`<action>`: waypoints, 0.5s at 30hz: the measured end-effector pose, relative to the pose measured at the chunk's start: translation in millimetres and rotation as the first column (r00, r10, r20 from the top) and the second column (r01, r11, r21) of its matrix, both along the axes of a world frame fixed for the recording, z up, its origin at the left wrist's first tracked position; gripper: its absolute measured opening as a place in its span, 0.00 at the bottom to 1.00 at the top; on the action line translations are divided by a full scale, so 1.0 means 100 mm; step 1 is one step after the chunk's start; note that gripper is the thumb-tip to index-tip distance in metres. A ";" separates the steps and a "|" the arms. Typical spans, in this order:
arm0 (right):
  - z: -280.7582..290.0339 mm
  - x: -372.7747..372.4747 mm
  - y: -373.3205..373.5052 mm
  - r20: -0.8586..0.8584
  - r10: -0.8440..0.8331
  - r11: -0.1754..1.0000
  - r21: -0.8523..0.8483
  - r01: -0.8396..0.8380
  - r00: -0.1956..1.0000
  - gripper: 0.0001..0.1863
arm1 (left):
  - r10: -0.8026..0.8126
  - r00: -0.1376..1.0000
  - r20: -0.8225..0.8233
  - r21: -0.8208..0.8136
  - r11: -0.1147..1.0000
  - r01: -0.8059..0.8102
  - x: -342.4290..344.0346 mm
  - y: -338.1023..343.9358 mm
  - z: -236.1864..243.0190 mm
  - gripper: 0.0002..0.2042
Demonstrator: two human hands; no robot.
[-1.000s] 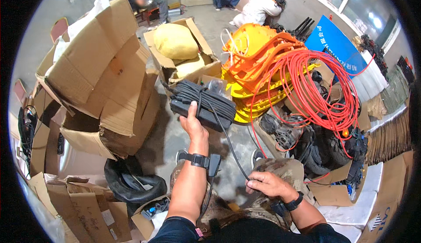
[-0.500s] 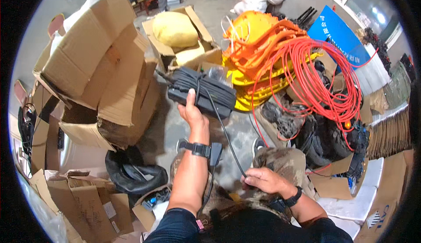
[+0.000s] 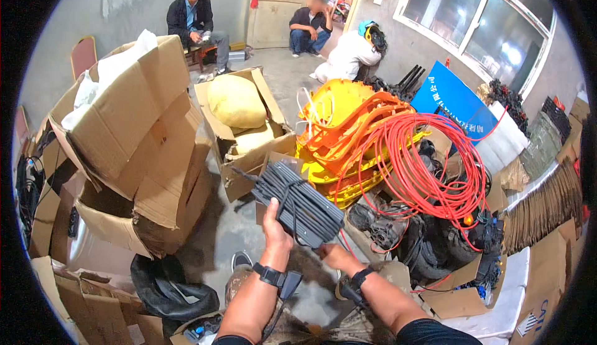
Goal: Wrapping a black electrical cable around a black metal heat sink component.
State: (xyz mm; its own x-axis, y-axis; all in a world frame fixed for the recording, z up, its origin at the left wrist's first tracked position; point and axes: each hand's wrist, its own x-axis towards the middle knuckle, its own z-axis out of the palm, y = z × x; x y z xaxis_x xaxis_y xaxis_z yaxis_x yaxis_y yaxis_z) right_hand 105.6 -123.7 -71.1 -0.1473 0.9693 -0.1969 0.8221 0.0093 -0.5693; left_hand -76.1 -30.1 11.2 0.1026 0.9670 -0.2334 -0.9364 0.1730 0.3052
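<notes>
A long bundle of dark grey cable [image 3: 298,202], wound round a block shape and tied across with more cable, is held in my left hand [image 3: 277,227], thumb along its near side. My right hand [image 3: 336,255] is closed at the lower right end of the bundle, apparently on the loose cord; its fingertips are partly hidden. Right of the bundle lies a big loose coil of red cable [image 3: 423,171], with a stack of orange and yellow plastic pieces [image 3: 348,108] behind it. An open carton with yellow padded items [image 3: 235,99] stands just beyond the bundle.
Large torn cartons [image 3: 137,133] stand left, a black rubber tube [image 3: 171,295] below them. A blue signboard [image 3: 438,87], white foam blocks and flattened cardboard [image 3: 535,208] fill the right. Two seated people [image 3: 196,21] [image 3: 309,31] and a crouching person in white [image 3: 348,59] are at the back.
My right hand has moved up to the bundle's lower end. The bundle has turned, its right end lower. The view has tilted up, showing more of the back wall and people.
</notes>
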 end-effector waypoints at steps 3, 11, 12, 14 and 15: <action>-0.58 0.94 0.48 -0.003 -0.093 0.967 0.237 0.090 0.996 0.12 | -0.101 0.994 -0.029 0.024 0.995 0.101 0.08 -0.01 0.16 0.20; 1.45 0.62 0.73 0.081 0.041 0.958 0.279 -0.062 0.996 0.16 | -0.320 0.936 -0.149 0.083 0.939 0.334 0.02 0.15 -0.08 0.21; 1.49 0.59 0.74 0.077 0.039 0.959 0.278 -0.059 0.996 0.16 | -0.349 0.921 -0.172 0.112 0.922 0.370 0.04 0.13 -0.08 0.22; 1.53 0.53 0.77 -0.116 -0.060 0.935 0.340 0.097 0.991 0.18 | -0.360 0.903 -0.237 0.104 0.914 0.392 0.04 0.12 -0.07 0.23; 1.52 0.54 0.78 -0.083 -0.044 0.933 0.353 0.071 0.996 0.17 | -0.342 0.902 -0.263 0.158 0.907 0.390 0.05 0.11 -0.06 0.23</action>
